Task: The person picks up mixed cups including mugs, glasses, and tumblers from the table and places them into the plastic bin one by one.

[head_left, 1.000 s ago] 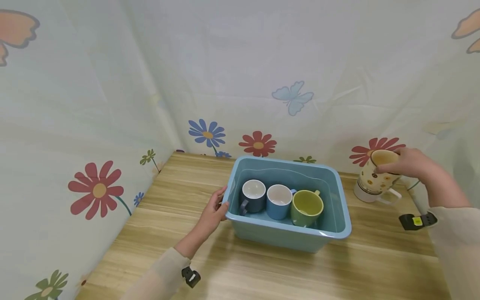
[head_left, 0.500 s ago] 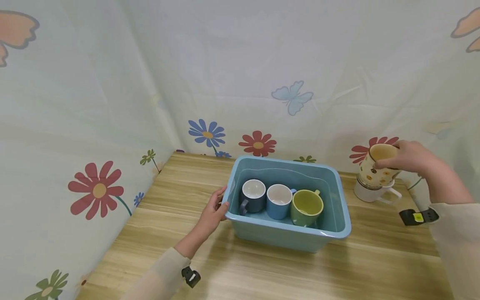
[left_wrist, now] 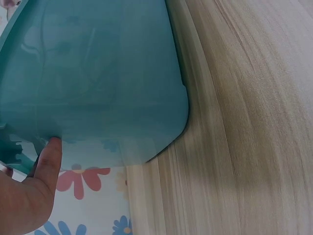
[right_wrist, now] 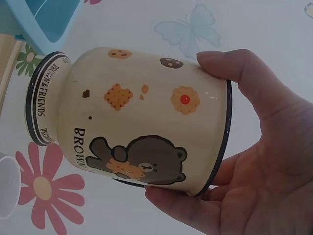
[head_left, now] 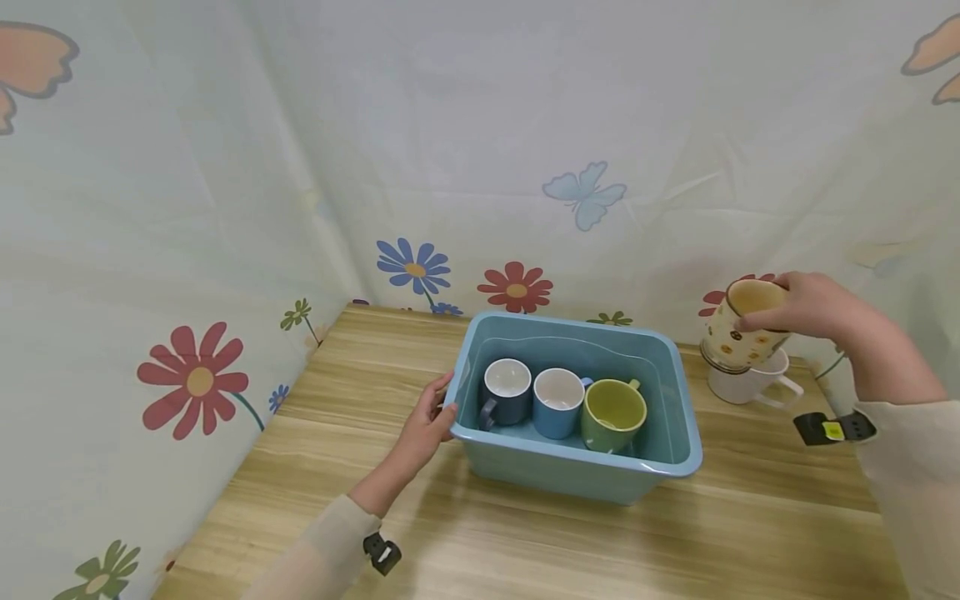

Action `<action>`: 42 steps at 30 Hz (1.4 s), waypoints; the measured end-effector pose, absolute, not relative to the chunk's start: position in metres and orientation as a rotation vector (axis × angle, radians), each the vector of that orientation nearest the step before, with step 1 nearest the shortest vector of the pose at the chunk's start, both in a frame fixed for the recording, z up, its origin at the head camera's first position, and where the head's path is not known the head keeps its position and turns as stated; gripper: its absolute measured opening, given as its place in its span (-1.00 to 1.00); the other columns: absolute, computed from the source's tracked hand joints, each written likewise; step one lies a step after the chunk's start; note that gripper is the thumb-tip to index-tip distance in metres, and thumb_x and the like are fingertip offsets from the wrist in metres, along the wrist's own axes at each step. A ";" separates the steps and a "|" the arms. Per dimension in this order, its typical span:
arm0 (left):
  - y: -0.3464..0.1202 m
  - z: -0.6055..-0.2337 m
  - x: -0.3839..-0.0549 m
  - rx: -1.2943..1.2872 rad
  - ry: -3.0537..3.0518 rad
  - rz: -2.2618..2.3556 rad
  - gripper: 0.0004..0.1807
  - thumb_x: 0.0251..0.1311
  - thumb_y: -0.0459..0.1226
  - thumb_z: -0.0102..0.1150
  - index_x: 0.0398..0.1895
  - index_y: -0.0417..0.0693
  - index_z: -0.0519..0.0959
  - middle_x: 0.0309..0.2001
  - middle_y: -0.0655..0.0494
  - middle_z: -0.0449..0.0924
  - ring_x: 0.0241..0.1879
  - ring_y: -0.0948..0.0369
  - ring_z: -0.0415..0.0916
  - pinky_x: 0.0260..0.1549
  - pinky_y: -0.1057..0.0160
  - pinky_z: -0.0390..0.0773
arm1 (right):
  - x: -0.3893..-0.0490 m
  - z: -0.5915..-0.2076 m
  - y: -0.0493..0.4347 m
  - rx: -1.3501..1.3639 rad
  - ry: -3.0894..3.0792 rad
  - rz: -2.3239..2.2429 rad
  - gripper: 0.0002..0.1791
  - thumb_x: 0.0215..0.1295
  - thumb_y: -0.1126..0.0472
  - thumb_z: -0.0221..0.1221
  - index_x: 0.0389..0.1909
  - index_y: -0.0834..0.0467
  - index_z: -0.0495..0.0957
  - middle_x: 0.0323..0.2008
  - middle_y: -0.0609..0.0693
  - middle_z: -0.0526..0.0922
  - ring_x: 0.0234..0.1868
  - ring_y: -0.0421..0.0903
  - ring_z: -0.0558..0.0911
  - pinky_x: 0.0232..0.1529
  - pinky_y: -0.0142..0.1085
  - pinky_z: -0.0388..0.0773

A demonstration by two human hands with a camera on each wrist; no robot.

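My right hand (head_left: pixel 813 308) grips a cream mug (head_left: pixel 738 337) near its dark rim, thumb on one side and fingers on the other. In the right wrist view this mug (right_wrist: pixel 142 117) shows a brown bear and cookies. It is tilted slightly, raised above and left of a white mug (head_left: pixel 738 385) on the table. My left hand (head_left: pixel 423 427) holds the left rim of a blue plastic bin (head_left: pixel 577 473); one digit presses the outer wall in the left wrist view. Inside the bin stand a dark blue mug (head_left: pixel 507 407), a blue mug (head_left: pixel 555 417) and a green mug (head_left: pixel 611 429), all upright.
The bin stands on a wood-grain table (head_left: pixel 420 533). A flowered curtain (head_left: pixel 480 150) hangs behind the table and along its left side. The white mug's handle (head_left: pixel 783 392) points right.
My right hand has lifted the cream mug up and moved it left, off the white mug, uncovering more of that mug. My left hand and the bin have stayed in place.
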State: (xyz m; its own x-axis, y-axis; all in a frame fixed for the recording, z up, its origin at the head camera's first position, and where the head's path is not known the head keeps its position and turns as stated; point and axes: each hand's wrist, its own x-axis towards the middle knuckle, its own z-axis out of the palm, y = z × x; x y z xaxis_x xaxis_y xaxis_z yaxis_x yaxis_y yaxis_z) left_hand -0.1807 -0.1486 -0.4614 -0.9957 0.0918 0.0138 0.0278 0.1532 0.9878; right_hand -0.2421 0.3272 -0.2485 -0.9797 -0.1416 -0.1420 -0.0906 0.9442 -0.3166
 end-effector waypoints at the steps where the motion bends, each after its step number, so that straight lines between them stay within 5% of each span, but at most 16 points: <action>1: -0.149 -0.462 -0.181 0.121 2.346 2.010 -0.39 0.47 -0.37 -0.11 0.57 -0.15 0.14 0.44 -0.45 0.30 0.21 -0.21 0.51 -0.14 0.25 0.68 | -0.242 -0.248 0.326 -0.183 2.934 -0.466 -0.07 0.24 -0.07 0.28 0.23 0.67 0.23 -0.10 0.51 0.56 -0.13 0.31 0.56 -0.25 -0.04 0.55; 18: -0.148 -0.463 -0.181 0.120 2.351 2.000 -0.38 0.47 -0.36 -0.11 0.57 -0.13 0.14 0.44 -0.43 0.31 0.24 -0.24 0.50 -0.08 0.14 0.72 | -0.241 -0.234 0.303 -0.249 2.910 -0.444 -0.01 0.22 -0.10 0.31 0.28 0.67 0.21 0.04 0.55 0.52 0.01 0.40 0.54 -0.01 0.23 0.53; 28: -0.149 -0.462 -0.181 0.110 2.359 2.001 -0.38 0.46 -0.35 -0.10 0.57 -0.14 0.15 0.44 -0.43 0.32 0.21 -0.20 0.51 -0.15 0.25 0.69 | -0.244 -0.230 0.284 -0.343 2.882 -0.491 -0.26 0.19 -0.04 0.36 0.08 0.51 0.41 -0.20 0.27 0.66 -0.27 0.05 0.64 -0.32 -0.21 0.54; 42: -0.149 -0.462 -0.180 0.107 2.360 2.001 -0.39 0.46 -0.37 -0.10 0.57 -0.14 0.16 0.43 -0.43 0.33 0.19 -0.19 0.52 -0.16 0.20 0.70 | -0.243 -0.232 0.257 -0.416 2.865 -0.487 -0.24 0.14 -0.05 0.40 0.14 0.44 0.42 -0.21 0.18 0.61 -0.33 0.00 0.56 -0.42 -0.21 0.49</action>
